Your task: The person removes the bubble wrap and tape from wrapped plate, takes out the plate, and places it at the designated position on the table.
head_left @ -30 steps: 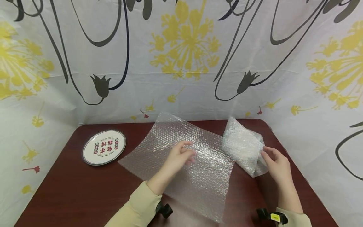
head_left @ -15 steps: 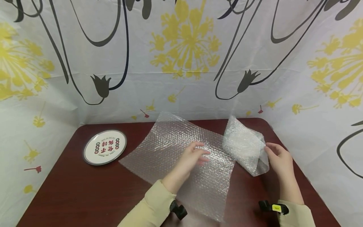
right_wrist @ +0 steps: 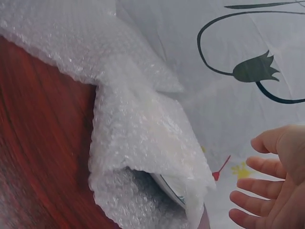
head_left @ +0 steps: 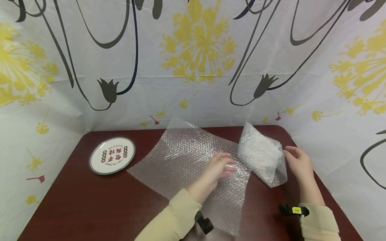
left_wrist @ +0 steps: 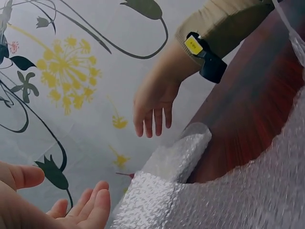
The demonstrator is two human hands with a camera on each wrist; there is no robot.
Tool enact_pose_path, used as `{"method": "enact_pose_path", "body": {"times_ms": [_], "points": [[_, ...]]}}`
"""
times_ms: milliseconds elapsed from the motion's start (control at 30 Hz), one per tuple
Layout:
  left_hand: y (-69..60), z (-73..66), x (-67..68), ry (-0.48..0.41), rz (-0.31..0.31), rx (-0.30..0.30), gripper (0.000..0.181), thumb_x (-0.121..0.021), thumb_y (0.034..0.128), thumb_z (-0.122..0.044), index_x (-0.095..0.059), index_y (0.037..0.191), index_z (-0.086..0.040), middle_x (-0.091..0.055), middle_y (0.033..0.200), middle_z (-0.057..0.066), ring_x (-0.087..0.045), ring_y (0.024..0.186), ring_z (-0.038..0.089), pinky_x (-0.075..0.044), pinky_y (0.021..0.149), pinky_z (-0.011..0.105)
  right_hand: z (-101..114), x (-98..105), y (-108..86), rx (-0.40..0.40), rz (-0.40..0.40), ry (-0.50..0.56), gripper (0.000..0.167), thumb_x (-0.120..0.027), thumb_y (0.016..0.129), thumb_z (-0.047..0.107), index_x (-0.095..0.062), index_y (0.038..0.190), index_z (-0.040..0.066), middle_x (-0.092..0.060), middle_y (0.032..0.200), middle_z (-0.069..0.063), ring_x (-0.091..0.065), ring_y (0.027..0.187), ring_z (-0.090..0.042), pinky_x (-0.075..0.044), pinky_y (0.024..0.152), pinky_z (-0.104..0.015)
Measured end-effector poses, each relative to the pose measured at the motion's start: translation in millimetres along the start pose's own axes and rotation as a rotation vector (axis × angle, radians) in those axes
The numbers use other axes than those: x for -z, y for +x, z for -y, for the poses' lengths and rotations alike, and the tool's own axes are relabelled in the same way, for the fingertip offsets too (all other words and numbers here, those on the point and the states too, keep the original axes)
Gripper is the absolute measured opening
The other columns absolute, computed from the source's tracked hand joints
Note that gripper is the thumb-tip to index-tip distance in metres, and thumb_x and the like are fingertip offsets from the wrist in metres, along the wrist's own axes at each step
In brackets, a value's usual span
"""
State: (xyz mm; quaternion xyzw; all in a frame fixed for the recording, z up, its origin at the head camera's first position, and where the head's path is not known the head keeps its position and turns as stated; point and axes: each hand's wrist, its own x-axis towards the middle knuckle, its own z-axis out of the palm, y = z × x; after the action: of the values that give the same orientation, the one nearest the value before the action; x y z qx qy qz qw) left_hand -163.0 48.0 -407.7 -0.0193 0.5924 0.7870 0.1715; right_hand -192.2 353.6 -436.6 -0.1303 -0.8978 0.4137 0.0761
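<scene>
A bubble-wrapped plate (head_left: 258, 155) lies at the table's back right. In the right wrist view part of the plate's rim (right_wrist: 167, 190) shows through an open fold of the wrap. My right hand (head_left: 302, 166) is just right of this bundle, fingers loosely bent and apart from it in the right wrist view. A flat sheet of bubble wrap (head_left: 178, 160) spreads over the middle of the table, its right corner meeting the bundle. Over that sheet hovers my left hand (head_left: 215, 170), fingers relaxed and holding nothing; the left wrist view shows its thumb and fingers (left_wrist: 97, 205) apart.
A white plate (head_left: 113, 156) with red characters and a dark rim lies at the back left of the dark red table (head_left: 90, 204). Patterned cloth (head_left: 199, 100) hangs behind and at both sides. Black cameras (head_left: 204, 222) sit on both wrists.
My left hand has moved right across the bubble wrap sheet toward the bundle. The right hand has drawn slightly away from the bundle's right edge, and the bundle stays in place.
</scene>
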Motion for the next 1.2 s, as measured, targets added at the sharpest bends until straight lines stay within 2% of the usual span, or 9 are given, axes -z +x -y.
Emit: {"method": "enact_pose_path", "body": {"times_ms": [200, 467, 667, 1000, 1200], "points": [[5.3, 8.7, -9.2, -0.055, 0.03, 0.023, 0.031, -0.054, 0.0906, -0.009, -0.053, 0.119, 0.004, -0.064, 0.108, 0.022, -0.066, 0.094, 0.036, -0.054, 0.082, 0.043, -4, 1, 7.0, 0.001, 0.039, 0.001, 0.059, -0.043, 0.1, 0.039, -0.042, 0.139, -0.005, -0.043, 0.136, -0.032, -0.041, 0.121, -0.05, -0.039, 0.091, -0.063], [12.2, 21.7, -23.5, -0.103, 0.046, 0.092, 0.037, -0.051, 0.0941, -0.011, -0.05, 0.124, 0.01, -0.062, 0.112, 0.026, -0.064, 0.099, 0.04, -0.052, 0.086, 0.047, -8, 1, 18.2, 0.023, 0.049, -0.027, 0.058, -0.043, 0.101, 0.037, -0.041, 0.139, -0.007, -0.042, 0.136, -0.033, -0.041, 0.121, -0.05, -0.039, 0.091, -0.063], [19.9, 29.1, -27.3, -0.145, 0.044, 0.119, 0.038, -0.051, 0.0934, -0.014, -0.049, 0.122, 0.011, -0.059, 0.117, 0.03, -0.06, 0.105, 0.042, -0.049, 0.09, 0.05, -13, 1, 30.2, 0.037, 0.08, -0.055, 0.059, -0.042, 0.101, 0.038, -0.042, 0.139, -0.007, -0.042, 0.136, -0.033, -0.041, 0.121, -0.05, -0.039, 0.091, -0.062], [30.4, 40.2, -32.3, -0.217, 0.055, 0.155, 0.045, -0.048, 0.0944, -0.016, -0.044, 0.129, 0.013, -0.054, 0.123, 0.033, -0.054, 0.113, 0.046, -0.043, 0.096, 0.054, -21, 0, 44.9, 0.067, 0.134, -0.055, 0.056, -0.043, 0.101, 0.031, -0.038, 0.137, -0.011, -0.039, 0.135, -0.037, -0.039, 0.122, -0.052, -0.038, 0.093, -0.062], [32.9, 50.2, -38.4, -0.254, 0.044, 0.206, 0.046, -0.049, 0.093, -0.017, -0.044, 0.127, 0.013, -0.055, 0.12, 0.034, -0.053, 0.114, 0.046, -0.041, 0.098, 0.055, -26, 0, 49.1, 0.084, 0.171, -0.063, 0.057, -0.043, 0.101, 0.03, -0.035, 0.137, -0.014, -0.038, 0.132, -0.04, -0.038, 0.12, -0.053, -0.038, 0.092, -0.063]]}}
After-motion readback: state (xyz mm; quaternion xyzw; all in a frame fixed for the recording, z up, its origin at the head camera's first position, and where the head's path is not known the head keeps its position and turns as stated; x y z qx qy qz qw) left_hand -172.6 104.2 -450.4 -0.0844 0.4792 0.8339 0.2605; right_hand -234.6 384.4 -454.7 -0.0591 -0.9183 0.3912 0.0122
